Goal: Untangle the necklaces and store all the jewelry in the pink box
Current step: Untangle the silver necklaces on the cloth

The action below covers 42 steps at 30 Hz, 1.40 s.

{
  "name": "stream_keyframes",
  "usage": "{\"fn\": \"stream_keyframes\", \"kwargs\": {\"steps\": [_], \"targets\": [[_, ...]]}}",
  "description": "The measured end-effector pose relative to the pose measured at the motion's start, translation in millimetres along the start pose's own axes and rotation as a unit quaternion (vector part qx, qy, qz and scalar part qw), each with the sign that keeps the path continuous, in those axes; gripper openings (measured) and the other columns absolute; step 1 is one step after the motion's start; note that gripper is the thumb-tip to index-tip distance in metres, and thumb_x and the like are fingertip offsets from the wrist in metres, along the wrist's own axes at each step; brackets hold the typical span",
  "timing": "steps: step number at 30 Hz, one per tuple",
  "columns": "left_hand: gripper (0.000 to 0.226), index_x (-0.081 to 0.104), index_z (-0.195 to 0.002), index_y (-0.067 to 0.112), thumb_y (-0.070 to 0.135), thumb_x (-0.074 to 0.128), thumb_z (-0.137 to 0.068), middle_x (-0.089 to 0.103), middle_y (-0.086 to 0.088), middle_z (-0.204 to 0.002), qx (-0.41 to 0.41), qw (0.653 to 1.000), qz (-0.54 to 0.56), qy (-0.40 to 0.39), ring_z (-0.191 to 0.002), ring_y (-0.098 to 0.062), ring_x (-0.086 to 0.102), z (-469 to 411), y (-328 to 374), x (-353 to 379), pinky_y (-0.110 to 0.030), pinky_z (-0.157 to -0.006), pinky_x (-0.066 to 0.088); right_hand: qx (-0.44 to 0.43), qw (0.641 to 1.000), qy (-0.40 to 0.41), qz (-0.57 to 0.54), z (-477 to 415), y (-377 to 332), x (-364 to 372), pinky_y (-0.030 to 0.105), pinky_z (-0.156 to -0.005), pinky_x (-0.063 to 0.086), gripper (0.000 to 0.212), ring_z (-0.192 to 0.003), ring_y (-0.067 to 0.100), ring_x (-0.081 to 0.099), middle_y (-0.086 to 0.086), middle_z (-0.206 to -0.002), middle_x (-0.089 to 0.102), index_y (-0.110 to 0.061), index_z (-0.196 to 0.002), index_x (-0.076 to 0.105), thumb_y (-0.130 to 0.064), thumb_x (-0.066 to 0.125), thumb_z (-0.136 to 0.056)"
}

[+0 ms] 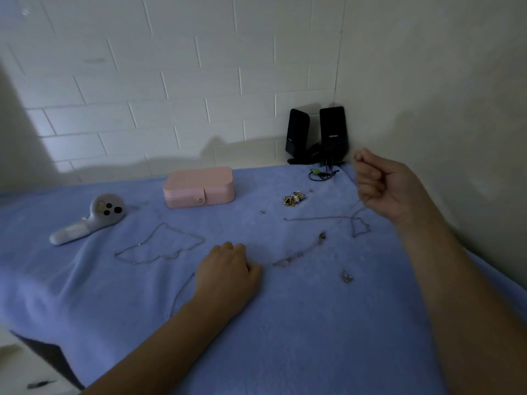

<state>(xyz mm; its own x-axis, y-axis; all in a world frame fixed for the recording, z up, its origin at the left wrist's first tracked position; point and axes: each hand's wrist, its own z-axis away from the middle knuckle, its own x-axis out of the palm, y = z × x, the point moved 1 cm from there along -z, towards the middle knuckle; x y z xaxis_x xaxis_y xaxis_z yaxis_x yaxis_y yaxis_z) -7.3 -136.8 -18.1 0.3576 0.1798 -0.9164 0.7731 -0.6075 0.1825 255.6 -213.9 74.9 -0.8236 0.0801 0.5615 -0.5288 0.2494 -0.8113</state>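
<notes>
Right grip: our right hand (382, 183) is raised over the far right of the table (285, 337), fingers curled and clamped on a thin silver chain (360, 223).
Left grip: our left hand (228, 272) rests knuckles-up on the blue blanket, fingers curled. A second chain (182, 292) trails out from under it, but we cannot tell whether it is pinched.
Chain axis: the silver chain hangs almost straight down from the pinch. Its lower part lies on the blanket in a small loop, with a tail pointing left.
Pink box (199, 188): closed, at the back of the table near the wall. Its long side runs left to right and its snap faces us.
Risk, snag: we judge that lifting higher could tighten the loop into a knot, since the links are fine.
Risk, drag: the tail could sweep toward the gold earring pile (293, 198) or the beaded bracelet (299, 253) and catch them.
Risk, loss: the fleece could hide the small pendant (346, 277).
Risk, box: with both hands busy, the snap is not yet undone.
</notes>
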Motion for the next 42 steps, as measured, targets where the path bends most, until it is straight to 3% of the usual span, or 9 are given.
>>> {"fn": "stream_keyframes", "kwargs": {"steps": [6,11,13,17,24,28,30,35,42], "targets": [[0.029,0.050,-0.070,0.011,0.034,0.038,-0.083,0.061,-0.010,-0.083,-0.066,0.996,-0.048,0.026,-0.085,-0.029,0.060,-14,-43,-1,-0.029,-0.063,0.033,-0.002,0.942,0.151,0.298,11,-16,-10,0.014,-0.030,0.015,0.016,-0.031,0.002,0.022,-0.008,-0.038,0.033,-0.008,-0.079,0.061,-0.014,0.053,-0.092],[0.027,0.054,-0.074,0.007,0.028,0.038,-0.081,0.061,-0.014,-0.084,-0.100,0.993,-0.057,0.024,-0.083,-0.033,0.060,-22,-55,0,-0.033,-0.063,0.039,0.199,0.649,0.156,0.717,10,-1,-6,0.019,-0.040,0.033,0.027,-0.040,0.010,0.041,0.000,-0.044,0.051,-0.001,-0.063,0.062,-0.018,0.073,-0.081],[0.015,0.056,-0.083,0.003,0.015,0.047,-0.082,0.057,-0.017,-0.086,-0.066,0.994,-0.029,0.077,-0.082,-0.036,0.056,-22,-45,-9,-0.039,-0.064,0.040,0.187,0.606,0.109,0.765,4,17,5,0.017,-0.050,0.038,0.024,-0.059,0.010,0.055,0.001,-0.060,0.062,-0.005,-0.068,0.065,-0.022,0.072,-0.083],[0.014,0.059,-0.083,0.006,-0.001,0.052,-0.074,0.056,-0.011,-0.081,0.057,0.984,0.137,0.103,-0.072,-0.030,0.054,-3,-20,-9,-0.035,-0.063,0.039,0.023,0.710,-0.024,0.703,-3,62,45,0.018,-0.063,0.049,0.017,-0.076,0.010,0.061,-0.009,-0.079,0.065,-0.017,-0.087,0.072,-0.027,0.078,-0.076],[0.043,0.038,-0.141,0.015,0.023,0.027,-0.100,0.044,-0.001,-0.143,0.074,0.987,0.136,-0.042,-0.131,-0.015,0.039,15,-19,-4,-0.011,-0.103,0.017,0.020,0.668,-0.118,0.734,-12,102,55,0.019,-0.065,0.049,0.010,-0.072,0.007,0.061,-0.008,-0.077,0.066,-0.012,-0.080,0.069,-0.020,0.067,-0.085],[0.095,-0.008,-0.150,0.013,0.049,-0.021,-0.063,-0.003,-0.001,-0.160,0.074,0.989,0.012,-0.130,-0.147,-0.013,-0.002,23,-23,-4,-0.019,-0.107,-0.013,0.107,0.900,-0.075,0.416,-12,92,53,0.024,-0.083,0.053,0.012,-0.078,0.012,0.066,0.004,-0.081,0.070,-0.006,-0.079,0.061,-0.006,0.058,-0.091],[0.097,-0.018,-0.147,0.014,0.051,-0.025,-0.058,-0.014,0.001,-0.158,0.071,0.984,-0.003,-0.161,-0.145,-0.012,-0.011,23,-23,-5,-0.021,-0.107,-0.016,0.159,0.958,-0.060,0.231,-12,89,55,0.029,-0.079,0.055,0.013,-0.071,0.015,0.063,0.006,-0.074,0.066,-0.005,-0.077,0.057,-0.004,0.053,-0.090],[0.083,-0.021,-0.146,0.021,0.057,-0.014,-0.072,-0.021,0.003,-0.156,0.069,0.980,0.008,-0.187,-0.143,-0.009,-0.018,23,-21,-8,-0.024,-0.110,-0.016,0.248,0.937,-0.066,0.236,-12,81,53,0.014,-0.035,0.023,0.022,-0.037,0.003,0.022,-0.004,-0.052,0.038,-0.012,-0.074,0.047,-0.016,0.044,-0.095],[0.097,-0.020,-0.146,0.027,0.071,-0.015,-0.060,-0.019,0.006,-0.157,0.061,0.979,0.012,-0.196,-0.142,-0.007,-0.018,22,-21,-4,-0.026,-0.112,-0.015,0.188,0.832,0.076,0.517,-2,29,15,0.015,-0.033,0.021,0.025,-0.032,0.002,0.026,-0.007,-0.041,0.034,-0.001,-0.069,0.061,-0.013,0.060,-0.091]]}}
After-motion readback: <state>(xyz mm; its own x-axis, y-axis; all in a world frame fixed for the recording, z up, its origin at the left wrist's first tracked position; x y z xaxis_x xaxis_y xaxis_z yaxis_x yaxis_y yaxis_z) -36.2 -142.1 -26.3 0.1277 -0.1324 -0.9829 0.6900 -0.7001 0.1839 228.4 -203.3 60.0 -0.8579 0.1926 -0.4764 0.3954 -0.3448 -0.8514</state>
